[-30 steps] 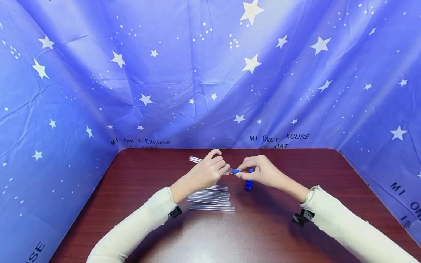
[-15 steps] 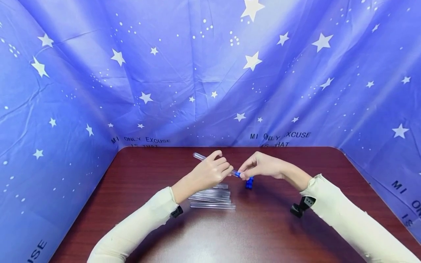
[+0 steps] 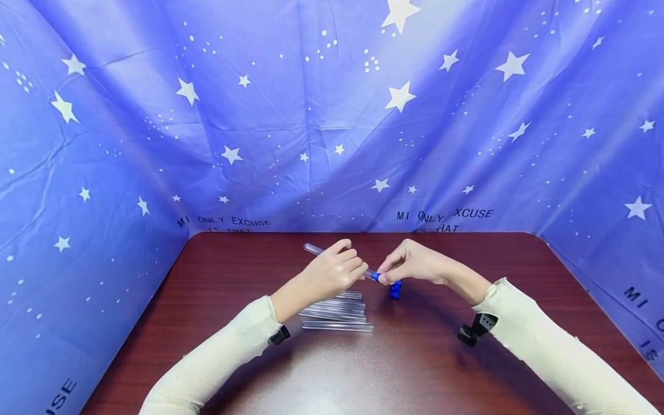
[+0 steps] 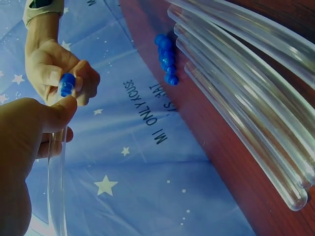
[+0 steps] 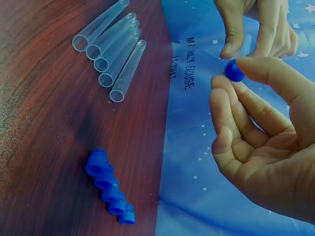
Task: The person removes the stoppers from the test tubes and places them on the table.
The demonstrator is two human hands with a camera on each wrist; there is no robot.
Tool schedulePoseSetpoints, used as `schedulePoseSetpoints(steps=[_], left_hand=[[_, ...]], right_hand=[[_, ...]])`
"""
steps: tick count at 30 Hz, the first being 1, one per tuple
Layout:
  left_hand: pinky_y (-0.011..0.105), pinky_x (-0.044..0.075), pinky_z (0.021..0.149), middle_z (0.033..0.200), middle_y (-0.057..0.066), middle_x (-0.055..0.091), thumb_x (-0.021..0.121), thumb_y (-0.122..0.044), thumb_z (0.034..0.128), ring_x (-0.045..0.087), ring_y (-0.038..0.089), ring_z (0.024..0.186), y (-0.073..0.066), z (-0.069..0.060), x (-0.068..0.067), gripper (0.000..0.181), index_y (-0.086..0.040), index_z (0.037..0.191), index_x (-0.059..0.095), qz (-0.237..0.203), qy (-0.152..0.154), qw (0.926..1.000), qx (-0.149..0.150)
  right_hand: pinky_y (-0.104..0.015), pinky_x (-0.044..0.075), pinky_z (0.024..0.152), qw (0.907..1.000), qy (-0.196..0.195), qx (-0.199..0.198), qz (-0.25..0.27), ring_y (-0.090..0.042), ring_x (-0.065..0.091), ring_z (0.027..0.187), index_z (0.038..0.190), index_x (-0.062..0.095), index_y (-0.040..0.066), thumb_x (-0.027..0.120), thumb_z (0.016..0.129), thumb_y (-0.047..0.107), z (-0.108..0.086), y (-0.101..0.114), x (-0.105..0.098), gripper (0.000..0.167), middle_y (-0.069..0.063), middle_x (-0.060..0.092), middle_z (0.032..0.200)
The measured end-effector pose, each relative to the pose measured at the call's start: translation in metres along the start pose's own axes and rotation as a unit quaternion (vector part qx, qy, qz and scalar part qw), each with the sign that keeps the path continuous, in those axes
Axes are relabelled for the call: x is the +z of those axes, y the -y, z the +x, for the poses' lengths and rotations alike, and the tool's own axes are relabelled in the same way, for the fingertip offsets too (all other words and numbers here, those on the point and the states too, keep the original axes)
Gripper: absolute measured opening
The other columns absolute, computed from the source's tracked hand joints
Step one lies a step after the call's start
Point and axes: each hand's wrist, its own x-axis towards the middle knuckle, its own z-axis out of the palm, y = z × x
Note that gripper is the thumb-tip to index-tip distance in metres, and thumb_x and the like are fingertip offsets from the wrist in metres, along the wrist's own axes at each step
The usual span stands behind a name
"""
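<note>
My left hand [image 3: 332, 271] grips a clear test tube [image 4: 57, 182] above the table, its rounded end up to the left and its mouth toward the right hand. At that mouth sits a blue cap [image 4: 67, 84], pinched between thumb and fingertips of my right hand [image 3: 417, 262]. How deep the cap is seated cannot be made out. Several more clear test tubes [image 5: 125, 73] lie side by side below the left hand. To their right, several loose blue caps [image 5: 104, 176] stand in a short row, partly hidden behind the right hand in the head view.
The dark red wooden table [image 3: 249, 369] carries everything. A blue star-printed cloth [image 3: 311, 115] hangs along its back and sides. Black wrist cameras [image 3: 477, 329] are strapped near both cream sleeves [image 3: 560, 346].
Over the second, the held tube has tilted steeper and shifted slightly right, its capped end lower. My right hand has turned at the wrist, still pinching the cap. Little differs in the last half second.
</note>
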Motion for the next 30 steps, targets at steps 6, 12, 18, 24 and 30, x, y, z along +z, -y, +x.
schedulePoseSetpoints(steps=[6, 12, 18, 24, 30], left_hand=[[0.035, 0.048, 0.099, 0.082, -0.006, 0.072, 0.074, -0.028, 0.0922, 0.064, 0.012, 0.080, -0.001, 0.002, -0.001, 0.015, -0.013, 0.093, 0.075, -0.016, 0.013, 0.9997, -0.013], [0.035, 0.048, 0.098, 0.079, -0.006, 0.071, 0.074, -0.027, 0.0918, 0.065, 0.012, 0.078, -0.003, 0.005, -0.001, 0.014, -0.013, 0.089, 0.073, -0.026, 0.025, 0.9990, -0.024], [0.035, 0.048, 0.094, 0.074, -0.005, 0.069, 0.075, -0.024, 0.0893, 0.063, 0.013, 0.074, -0.002, 0.007, 0.002, 0.012, -0.013, 0.085, 0.071, -0.038, 0.027, 0.9985, -0.031], [0.035, 0.047, 0.091, 0.070, -0.005, 0.066, 0.074, -0.022, 0.0882, 0.062, 0.014, 0.070, 0.000, 0.009, 0.003, 0.013, -0.015, 0.080, 0.069, -0.050, 0.036, 0.9972, -0.043], [0.034, 0.046, 0.090, 0.063, -0.005, 0.062, 0.070, -0.019, 0.0907, 0.058, 0.013, 0.063, -0.001, 0.008, 0.003, 0.019, -0.016, 0.073, 0.067, -0.061, 0.052, 0.9954, -0.053]], right_hand=[[-0.020, 0.051, 0.067, 0.9987, -0.024, -0.035, -0.029, -0.002, 0.061, 0.073, 0.097, 0.079, -0.004, 0.078, 0.085, 0.007, -0.002, 0.002, 0.003, 0.016, -0.011, 0.076, 0.087], [-0.020, 0.051, 0.064, 0.9948, -0.047, -0.060, -0.067, -0.002, 0.063, 0.072, 0.094, 0.080, 0.000, 0.078, 0.085, 0.006, -0.006, 0.004, 0.007, 0.012, -0.006, 0.076, 0.085], [-0.020, 0.050, 0.060, 0.9853, -0.085, -0.090, -0.118, -0.002, 0.060, 0.069, 0.090, 0.082, 0.006, 0.079, 0.083, 0.005, -0.009, 0.007, 0.011, 0.007, 0.000, 0.074, 0.081], [-0.020, 0.048, 0.057, 0.9693, -0.133, -0.115, -0.172, 0.000, 0.058, 0.065, 0.087, 0.082, 0.012, 0.080, 0.081, 0.003, -0.011, 0.010, 0.016, 0.011, 0.008, 0.070, 0.075], [-0.021, 0.043, 0.057, 0.9121, -0.202, -0.181, -0.308, -0.003, 0.054, 0.065, 0.084, 0.079, 0.012, 0.084, 0.075, 0.001, -0.016, 0.012, 0.029, 0.015, 0.008, 0.068, 0.075]])
